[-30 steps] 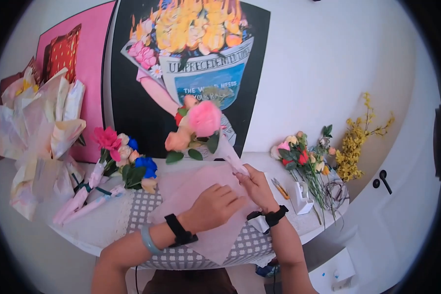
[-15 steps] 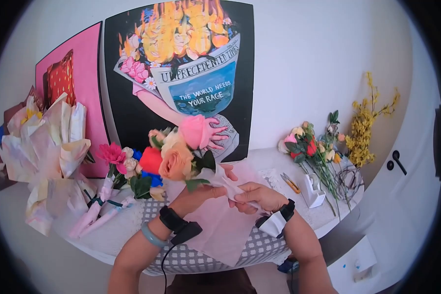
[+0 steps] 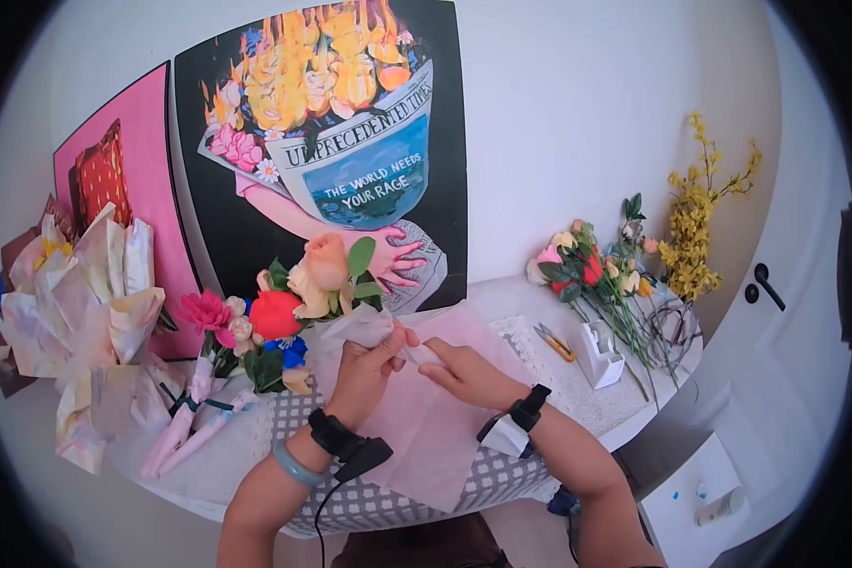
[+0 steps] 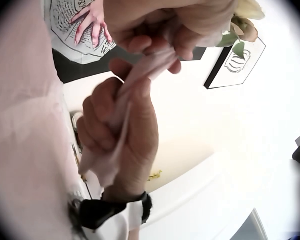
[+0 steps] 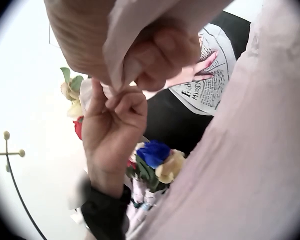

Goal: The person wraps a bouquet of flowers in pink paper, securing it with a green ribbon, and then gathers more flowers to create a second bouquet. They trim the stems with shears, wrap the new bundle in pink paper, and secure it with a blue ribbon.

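My left hand (image 3: 360,379) grips a small bouquet just below its blooms, where pale pink paper (image 3: 364,327) wraps the stems. A peach rose (image 3: 327,260) and a red rose (image 3: 275,314) lean up and left out of that paper, with green leaves beside them. Close by on the right, my right hand (image 3: 469,376) holds the gathered lower end of the same wrap. In the left wrist view its fingers curl round the twisted paper (image 4: 122,107), whose tail sticks out below the hand. The stems are hidden inside. Under both hands lies a pink paper sheet (image 3: 426,445).
To the left lie a wrapped bunch with a magenta flower (image 3: 205,317) and a large paper-wrapped bouquet (image 3: 85,312). On the right are orange-handled pliers (image 3: 557,343), a white tape dispenser (image 3: 600,355), loose flowers (image 3: 587,270) and yellow blossom branches (image 3: 691,237).
The left hand, first free of the bouquet, has come to grip the wrap below the blooms. The bouquet has swung left and tilted, and the right hand has shifted down to the paper's lower end.
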`<state>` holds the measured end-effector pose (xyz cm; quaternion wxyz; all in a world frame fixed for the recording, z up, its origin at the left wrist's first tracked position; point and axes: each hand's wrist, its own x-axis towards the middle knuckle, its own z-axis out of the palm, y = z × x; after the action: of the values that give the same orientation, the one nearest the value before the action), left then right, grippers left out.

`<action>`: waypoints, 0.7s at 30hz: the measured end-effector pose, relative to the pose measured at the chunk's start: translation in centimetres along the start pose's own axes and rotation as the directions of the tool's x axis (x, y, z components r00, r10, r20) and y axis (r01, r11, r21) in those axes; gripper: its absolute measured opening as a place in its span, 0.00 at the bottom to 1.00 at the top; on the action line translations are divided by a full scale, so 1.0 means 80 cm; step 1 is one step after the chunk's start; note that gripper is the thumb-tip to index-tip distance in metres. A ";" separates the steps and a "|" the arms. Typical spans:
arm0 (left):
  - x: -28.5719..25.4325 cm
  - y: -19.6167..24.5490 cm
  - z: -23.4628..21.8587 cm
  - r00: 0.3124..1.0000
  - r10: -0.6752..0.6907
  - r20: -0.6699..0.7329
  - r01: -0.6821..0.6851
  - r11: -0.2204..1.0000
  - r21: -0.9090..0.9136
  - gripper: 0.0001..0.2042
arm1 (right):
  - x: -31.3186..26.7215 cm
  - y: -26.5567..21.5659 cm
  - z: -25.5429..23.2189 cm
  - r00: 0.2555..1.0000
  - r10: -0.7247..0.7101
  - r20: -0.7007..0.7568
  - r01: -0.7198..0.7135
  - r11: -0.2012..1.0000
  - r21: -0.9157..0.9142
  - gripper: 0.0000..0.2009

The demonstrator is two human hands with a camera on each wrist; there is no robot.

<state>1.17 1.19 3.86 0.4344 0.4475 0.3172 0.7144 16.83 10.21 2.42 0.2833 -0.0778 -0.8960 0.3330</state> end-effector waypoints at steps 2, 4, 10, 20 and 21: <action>-0.002 -0.004 0.001 0.993 -0.018 -0.117 0.013 0.999 -0.046 0.04 | 0.000 0.001 0.003 0.993 -0.071 -0.099 0.033 0.941 -0.338 0.12; -0.002 -0.011 0.008 0.975 -0.058 -0.215 0.034 0.993 -0.115 0.04 | -0.002 -0.006 0.010 0.975 -0.112 -0.190 -0.007 0.845 -0.535 0.11; -0.003 -0.006 0.009 0.972 -0.144 -0.188 0.098 0.968 -0.232 0.06 | -0.004 -0.011 0.011 0.986 0.010 -0.169 -0.098 0.848 -0.521 0.08; 0.000 -0.005 -0.009 0.994 -0.074 0.080 0.084 0.988 -0.126 0.07 | -0.005 -0.004 -0.028 0.916 0.180 0.358 -0.329 0.847 0.417 0.14; 0.001 -0.007 -0.009 0.996 -0.064 0.059 0.071 0.987 -0.142 0.07 | -0.003 0.005 -0.019 0.953 0.123 0.275 -0.228 0.893 0.389 0.13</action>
<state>0.68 1.46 3.11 0.4979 0.4231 0.2680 0.7080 17.86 11.27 2.97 0.1499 -0.0554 -0.8214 0.5475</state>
